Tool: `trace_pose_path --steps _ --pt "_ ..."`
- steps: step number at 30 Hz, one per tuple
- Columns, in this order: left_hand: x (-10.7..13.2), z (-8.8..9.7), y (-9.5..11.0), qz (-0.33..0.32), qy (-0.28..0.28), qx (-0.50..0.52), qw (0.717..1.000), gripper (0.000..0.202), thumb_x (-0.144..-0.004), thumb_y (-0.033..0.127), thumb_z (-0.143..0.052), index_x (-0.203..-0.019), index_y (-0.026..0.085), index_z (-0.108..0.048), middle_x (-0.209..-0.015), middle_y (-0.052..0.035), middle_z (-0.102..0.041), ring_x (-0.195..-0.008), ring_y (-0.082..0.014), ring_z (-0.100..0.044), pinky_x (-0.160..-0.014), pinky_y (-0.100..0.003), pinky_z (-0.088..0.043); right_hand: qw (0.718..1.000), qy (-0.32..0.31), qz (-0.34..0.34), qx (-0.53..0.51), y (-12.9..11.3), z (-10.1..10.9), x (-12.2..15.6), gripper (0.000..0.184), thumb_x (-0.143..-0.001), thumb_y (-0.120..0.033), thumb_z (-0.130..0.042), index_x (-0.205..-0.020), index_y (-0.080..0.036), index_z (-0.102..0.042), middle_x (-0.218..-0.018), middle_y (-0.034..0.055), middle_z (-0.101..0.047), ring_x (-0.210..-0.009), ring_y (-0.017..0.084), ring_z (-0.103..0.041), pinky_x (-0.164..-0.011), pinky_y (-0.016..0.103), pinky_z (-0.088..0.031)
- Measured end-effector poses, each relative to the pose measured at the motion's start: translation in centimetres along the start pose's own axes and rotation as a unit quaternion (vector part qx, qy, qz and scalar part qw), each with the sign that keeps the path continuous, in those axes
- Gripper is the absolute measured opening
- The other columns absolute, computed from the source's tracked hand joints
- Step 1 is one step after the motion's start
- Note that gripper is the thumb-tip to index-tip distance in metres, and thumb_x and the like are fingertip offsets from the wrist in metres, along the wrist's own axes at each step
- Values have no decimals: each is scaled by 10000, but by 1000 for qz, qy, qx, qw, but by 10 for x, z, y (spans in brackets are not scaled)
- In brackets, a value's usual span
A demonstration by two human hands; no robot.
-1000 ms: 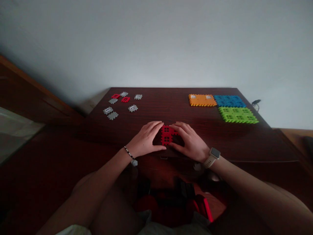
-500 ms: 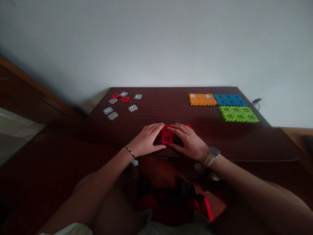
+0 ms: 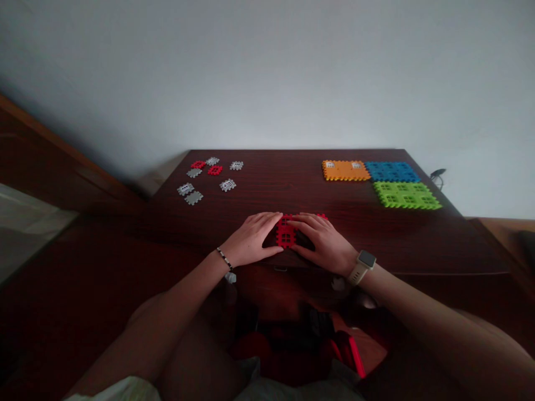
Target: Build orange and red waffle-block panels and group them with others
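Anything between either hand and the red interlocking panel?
Nothing visible: the left hand is at the left side of the red interlocking panel, and the right hand partly covers its right side, hiding what lies under those fingers. The gray tiles lie apart, off to the far left.

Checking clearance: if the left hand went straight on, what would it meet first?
The left hand would likely meet the red panel first, right beside its fingers; whether they touch is unclear.

The bare left hand (image 3: 253,239) and bare right hand (image 3: 321,239) curve toward each other, thumbs (image 3: 272,252) nearest, bare forearms (image 3: 179,306) slanting inward.
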State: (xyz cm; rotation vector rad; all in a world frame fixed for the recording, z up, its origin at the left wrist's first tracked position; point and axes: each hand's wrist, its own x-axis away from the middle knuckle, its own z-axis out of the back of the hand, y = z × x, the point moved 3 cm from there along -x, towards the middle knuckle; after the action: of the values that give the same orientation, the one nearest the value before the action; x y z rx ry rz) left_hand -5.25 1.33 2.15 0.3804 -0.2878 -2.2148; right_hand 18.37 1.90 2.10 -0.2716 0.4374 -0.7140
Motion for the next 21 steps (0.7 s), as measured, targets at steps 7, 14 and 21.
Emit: trace_pose_path --steps 7,14,21 --pt "0 0 0 -10 14 -1 1000 786 -980 441 -767 -1638 214 -402 -1638 -155 -539 -1519 -334 -510 -1276 -534 -418 1000 -3 0 0 0 0 -1 533 -1044 -427 -687 -1527 -213 -616 -1551 171 -634 -1469 388 -553 -1211 632 -466" --pt "-1 2 1 -10 18 8 1000 757 -978 425 -777 -1619 222 -428 -1604 -149 -571 -1492 -329 -538 -1260 -530 -437 1000 3 2 -10 1 -1 -1 528 -1038 -419 -701 -1529 -242 -618 -1546 166 -638 -1474 377 -552 -1210 620 -472" --pt "-2 2 2 7 11 15 1000 754 -961 427 -803 -1595 210 -457 -1592 -143 -584 -1488 -319 -541 -1263 -523 -439 1000 -4 4 -5 1 1 -2 488 -1058 -431 -670 -1519 -275 -630 -1542 144 -644 -1447 376 -574 -1189 634 -482"
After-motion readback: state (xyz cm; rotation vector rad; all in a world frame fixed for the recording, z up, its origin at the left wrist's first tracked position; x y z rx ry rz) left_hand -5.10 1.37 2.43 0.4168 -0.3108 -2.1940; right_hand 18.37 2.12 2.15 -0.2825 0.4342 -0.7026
